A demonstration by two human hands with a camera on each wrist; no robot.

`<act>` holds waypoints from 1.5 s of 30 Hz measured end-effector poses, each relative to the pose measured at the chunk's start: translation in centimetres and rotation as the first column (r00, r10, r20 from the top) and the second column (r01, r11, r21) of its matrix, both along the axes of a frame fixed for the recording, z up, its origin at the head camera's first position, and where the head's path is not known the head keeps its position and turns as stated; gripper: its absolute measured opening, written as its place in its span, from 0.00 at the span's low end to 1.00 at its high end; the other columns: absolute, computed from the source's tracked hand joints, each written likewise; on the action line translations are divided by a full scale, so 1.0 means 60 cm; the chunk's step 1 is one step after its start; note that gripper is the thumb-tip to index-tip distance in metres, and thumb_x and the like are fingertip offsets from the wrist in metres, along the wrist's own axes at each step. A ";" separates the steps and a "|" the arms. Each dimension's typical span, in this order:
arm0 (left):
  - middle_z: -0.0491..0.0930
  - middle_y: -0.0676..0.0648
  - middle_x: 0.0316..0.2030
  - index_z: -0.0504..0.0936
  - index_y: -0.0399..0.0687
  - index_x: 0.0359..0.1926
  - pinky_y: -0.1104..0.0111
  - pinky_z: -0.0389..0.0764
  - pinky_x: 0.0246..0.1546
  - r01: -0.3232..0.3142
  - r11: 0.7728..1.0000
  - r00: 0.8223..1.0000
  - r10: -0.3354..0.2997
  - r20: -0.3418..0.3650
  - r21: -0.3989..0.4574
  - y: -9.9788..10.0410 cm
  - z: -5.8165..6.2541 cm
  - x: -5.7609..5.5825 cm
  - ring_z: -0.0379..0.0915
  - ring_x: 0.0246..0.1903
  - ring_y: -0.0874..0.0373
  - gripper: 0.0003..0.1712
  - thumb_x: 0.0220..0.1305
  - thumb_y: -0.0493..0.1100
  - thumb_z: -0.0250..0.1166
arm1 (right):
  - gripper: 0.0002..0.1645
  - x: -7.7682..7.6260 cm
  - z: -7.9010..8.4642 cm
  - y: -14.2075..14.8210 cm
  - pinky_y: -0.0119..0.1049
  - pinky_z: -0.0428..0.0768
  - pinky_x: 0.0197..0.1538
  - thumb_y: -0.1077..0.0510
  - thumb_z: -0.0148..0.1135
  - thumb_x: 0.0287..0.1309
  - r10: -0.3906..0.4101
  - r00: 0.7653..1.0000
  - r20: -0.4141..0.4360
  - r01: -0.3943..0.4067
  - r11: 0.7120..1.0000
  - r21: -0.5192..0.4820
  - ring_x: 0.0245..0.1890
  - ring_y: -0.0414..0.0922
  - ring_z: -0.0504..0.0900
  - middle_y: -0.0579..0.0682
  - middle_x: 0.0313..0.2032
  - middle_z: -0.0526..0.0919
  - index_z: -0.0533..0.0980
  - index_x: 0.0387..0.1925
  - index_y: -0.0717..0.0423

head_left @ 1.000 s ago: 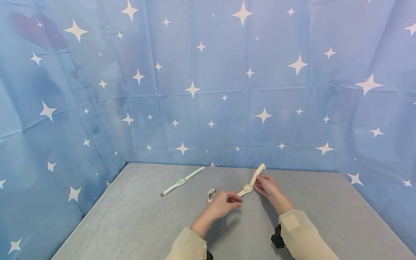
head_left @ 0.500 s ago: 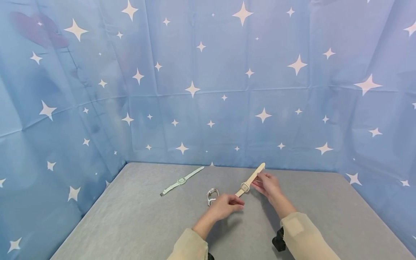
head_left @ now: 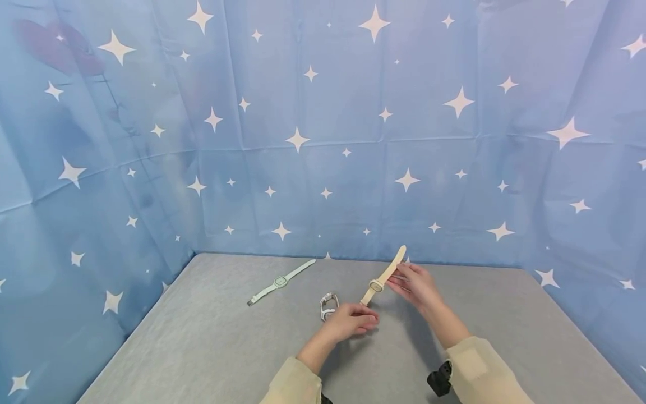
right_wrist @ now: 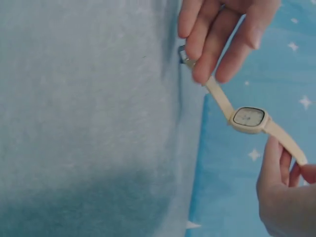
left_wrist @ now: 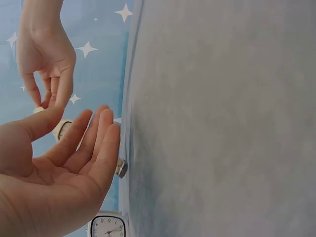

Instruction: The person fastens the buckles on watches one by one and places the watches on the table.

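My right hand (head_left: 418, 286) pinches one strap of a pale yellow wristwatch (head_left: 375, 285), holding it slanted above the table. In the right wrist view the watch face (right_wrist: 249, 118) and the metal buckle (right_wrist: 183, 54) at its other end show. My left hand (head_left: 349, 321) is by that buckle end, its fingers loosely bent and its thumb apart. The left wrist view shows the left palm (left_wrist: 54, 197) upturned, with the buckle behind the fingers; whether they touch the strap I cannot tell. A white wristwatch (head_left: 324, 306), closed into a loop, stands just left of my left hand, partly hidden by it.
A mint green wristwatch (head_left: 280, 281) lies stretched out farther left on the grey tabletop (head_left: 202, 336). Blue curtains (head_left: 323, 112) with white stars hang behind the table and along its left side.
The yellow watch has swung to a steeper slant and shifted a little left, its upper strap end rising. My right hand has lifted slightly with it, while my left hand has hardly moved.
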State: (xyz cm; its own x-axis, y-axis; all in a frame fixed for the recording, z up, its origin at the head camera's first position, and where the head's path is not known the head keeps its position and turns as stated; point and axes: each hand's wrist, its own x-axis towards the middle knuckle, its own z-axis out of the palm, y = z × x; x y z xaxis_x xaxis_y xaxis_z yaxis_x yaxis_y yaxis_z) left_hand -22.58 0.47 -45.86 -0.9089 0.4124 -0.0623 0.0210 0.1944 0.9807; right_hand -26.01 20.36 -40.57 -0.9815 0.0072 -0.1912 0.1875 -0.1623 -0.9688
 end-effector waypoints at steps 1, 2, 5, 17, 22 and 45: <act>0.86 0.35 0.45 0.83 0.31 0.50 0.60 0.85 0.46 -0.002 0.999 1.000 0.001 0.029 0.033 0.001 -0.001 0.000 0.86 0.43 0.51 0.14 0.69 0.37 0.62 | 0.24 0.002 0.003 -0.001 0.31 0.84 0.50 0.54 0.46 0.76 0.010 1.000 -0.007 -0.010 1.000 -0.004 0.38 0.36 0.86 0.46 0.36 0.82 0.62 0.63 0.67; 0.86 0.34 0.47 0.82 0.30 0.51 0.59 0.85 0.48 -0.005 0.998 0.998 0.001 0.058 0.069 0.002 -0.003 -0.001 0.86 0.45 0.47 0.15 0.70 0.38 0.60 | 0.24 0.005 0.007 -0.001 0.31 0.84 0.50 0.54 0.47 0.76 0.021 1.000 -0.012 -0.021 1.000 -0.007 0.38 0.36 0.86 0.45 0.36 0.82 0.62 0.62 0.67; 0.83 0.31 0.52 0.77 0.26 0.56 0.57 0.83 0.53 -0.032 0.980 0.989 0.003 0.148 0.194 0.004 -0.007 -0.002 0.83 0.52 0.42 0.19 0.72 0.38 0.57 | 0.22 0.012 0.017 -0.003 0.32 0.84 0.51 0.54 0.47 0.76 0.049 0.998 -0.033 -0.049 0.999 0.003 0.39 0.37 0.86 0.45 0.37 0.82 0.63 0.61 0.66; 0.74 0.29 0.62 0.65 0.23 0.66 0.56 0.73 0.66 -0.159 0.854 0.932 -0.036 0.361 0.495 0.006 -0.005 -0.001 0.72 0.65 0.41 0.26 0.77 0.40 0.49 | 0.10 0.039 0.045 -0.004 0.35 0.84 0.52 0.55 0.49 0.76 0.130 0.987 -0.090 -0.130 0.991 0.012 0.40 0.37 0.86 0.42 0.36 0.84 0.69 0.49 0.58; 0.76 0.32 0.61 0.68 0.27 0.64 0.54 0.68 0.70 -0.225 0.790 0.901 -0.055 0.431 0.570 0.006 -0.003 -0.001 0.71 0.66 0.42 0.23 0.77 0.41 0.49 | 0.10 0.049 0.051 -0.004 0.35 0.84 0.52 0.54 0.51 0.75 0.164 0.982 -0.097 -0.162 0.986 0.022 0.40 0.37 0.86 0.42 0.37 0.84 0.71 0.48 0.56; 0.86 0.42 0.49 0.73 0.36 0.52 0.67 0.78 0.60 -0.376 0.568 0.867 -0.063 0.495 0.732 -0.004 0.013 0.002 0.83 0.52 0.57 0.15 0.79 0.44 0.48 | 0.07 0.088 0.050 0.014 0.34 0.83 0.54 0.54 0.51 0.75 0.258 0.955 -0.145 -0.260 0.966 0.006 0.42 0.36 0.86 0.40 0.38 0.86 0.75 0.44 0.47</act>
